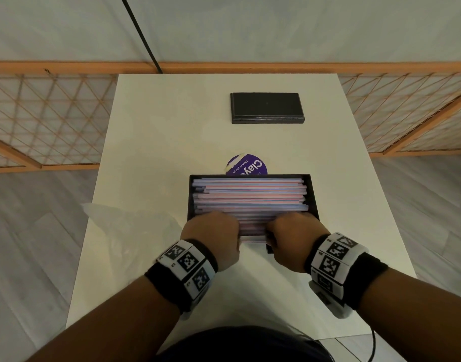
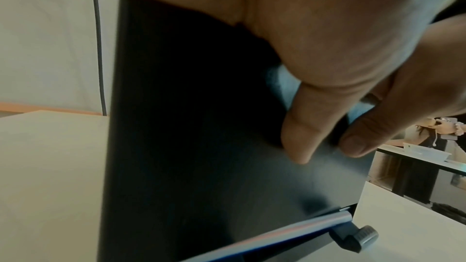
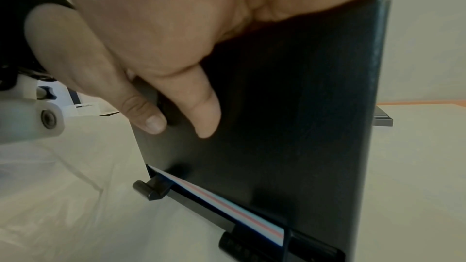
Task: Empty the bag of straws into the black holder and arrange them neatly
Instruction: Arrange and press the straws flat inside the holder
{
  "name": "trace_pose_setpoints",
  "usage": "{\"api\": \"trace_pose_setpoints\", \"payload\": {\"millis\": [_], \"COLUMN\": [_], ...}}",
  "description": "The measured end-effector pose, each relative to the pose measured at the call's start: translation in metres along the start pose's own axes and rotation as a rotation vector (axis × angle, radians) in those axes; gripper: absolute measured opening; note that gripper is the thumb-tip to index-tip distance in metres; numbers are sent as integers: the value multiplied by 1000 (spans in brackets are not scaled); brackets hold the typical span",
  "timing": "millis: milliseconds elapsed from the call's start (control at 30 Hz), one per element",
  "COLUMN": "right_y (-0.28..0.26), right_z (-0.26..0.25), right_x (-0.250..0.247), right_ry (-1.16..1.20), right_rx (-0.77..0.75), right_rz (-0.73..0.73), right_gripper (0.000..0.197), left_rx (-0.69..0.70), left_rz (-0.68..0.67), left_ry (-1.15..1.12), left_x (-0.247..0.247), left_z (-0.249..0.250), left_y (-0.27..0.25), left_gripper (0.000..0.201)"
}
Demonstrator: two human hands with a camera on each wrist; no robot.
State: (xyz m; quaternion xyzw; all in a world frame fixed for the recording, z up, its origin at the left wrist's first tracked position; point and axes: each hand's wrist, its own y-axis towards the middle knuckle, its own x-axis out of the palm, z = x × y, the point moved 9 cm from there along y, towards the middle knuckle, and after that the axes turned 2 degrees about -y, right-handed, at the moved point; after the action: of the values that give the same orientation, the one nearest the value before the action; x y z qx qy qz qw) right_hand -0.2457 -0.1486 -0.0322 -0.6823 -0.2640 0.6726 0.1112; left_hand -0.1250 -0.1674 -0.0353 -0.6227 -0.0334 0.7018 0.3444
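on your far left the empty clear plastic bag (image 1: pixel 125 220) lies crumpled on the white table (image 1: pixel 151 131), just beside the holder. your left hand (image 1: pixel 211 237) sits on the near left part of the black holder (image 1: pixel 312 194); the left wrist view shows its thumb and a finger (image 2: pixel 305 127) laid down against the dark front wall with the other fingers over the rim, so it grips the holder's near edge. the holder stands in the middle of the table, open on top, and the straws (image 1: pixel 250 195) lie flat inside it in a stack, running left to right, pink, blue and white striped, ends roughly level. a few straws show through the slot low on the front wall in both wrist views. behind the holder a purple round sticker (image 1: pixel 250 165) is partly hidden by its far wall, and further back lies the black lid (image 1: pixel 267 107), well apart. your right hand (image 1: pixel 294 235) grips the near right part the same way, its thumb and one fingertip (image 3: pixel 204 115) pressed on the front wall, fingers curled over the rim onto the straws.
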Motion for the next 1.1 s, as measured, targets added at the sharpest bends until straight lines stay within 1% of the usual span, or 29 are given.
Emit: {"api": "trace_pose_setpoints", "payload": {"millis": [167, 333, 367, 400, 433, 467, 500, 533, 567, 600, 633, 667, 700, 733, 800, 867, 900, 1000, 1100], "right_y": [-1, 0, -2, -5, -9, -15, -22, -26, -25, -20, -12, -5, 2, 6, 9, 8, 8, 13, 18], "right_z": [-1, -2, -3, -6, -8, -10, -12, -12, -13, -14, -14, -14, -14, -16, -19, -19, -18, -16, -19], "right_x": [-1, -1, -4, -9, -17, -26, -35, -42, -44, -42, -36, -27, -19, -12, -6, -6, -7, -9, -4], "right_ry": [2, -8, -12, -25, -39, -34, -13, 3, 5, -5, -18, -30, -44, -57, -68, -47, -37, -39, -50], "right_rx": [7, 4, -3, -15, -30, -46, -58, -63, -53, -37, -22, -9, -5, -14, -43, -62, -61, -43, -81], "right_rz": [2, 0, 23, 76, 164, 269, 376, 457, 471, 432, 355, 262, 172, 104, 49, 45, 56, 65, 6], "right_gripper": [26, 25, 24, 23, 22, 24, 32, 42, 55, 72, 90, 104, 113, 115, 111, 105, 105, 115, 116], "left_rx": [-8, 39, 61, 90, 141, 209, 259, 275, 232, 153, 73, 17, -11, -21, -24, -32, -35, -29, -30], "left_rz": [21, 56, 83, 134, 224, 361, 494, 604, 623, 531, 411, 297, 228, 205, 221, 235, 241, 255, 241], "left_ry": [-18, 7, -11, -39, -77, -121, -169, -212, -205, -161, -102, -35, 10, 24, 25, 28, 40, 56, 70], "left_x": [-3, -10, -14, -20, -29, -41, -51, -59, -60, -55, -46, -38, -32, -30, -29, -27, -26, -25, -24], "left_z": [0, 5, 7, 8, 11, 14, 14, 9, 2, -6, -15, -22, -28, -30, -31, -31, -31, -30, -30], "left_y": [0, -6, -9, -13, -19, -26, -33, -38, -36, -27, -16, -7, -1, 3, 6, 7, 8, 8, 9], "left_gripper": [27, 25, 24, 22, 23, 31, 45, 63, 86, 109, 127, 137, 142, 143, 142, 140, 139, 139, 139]}}
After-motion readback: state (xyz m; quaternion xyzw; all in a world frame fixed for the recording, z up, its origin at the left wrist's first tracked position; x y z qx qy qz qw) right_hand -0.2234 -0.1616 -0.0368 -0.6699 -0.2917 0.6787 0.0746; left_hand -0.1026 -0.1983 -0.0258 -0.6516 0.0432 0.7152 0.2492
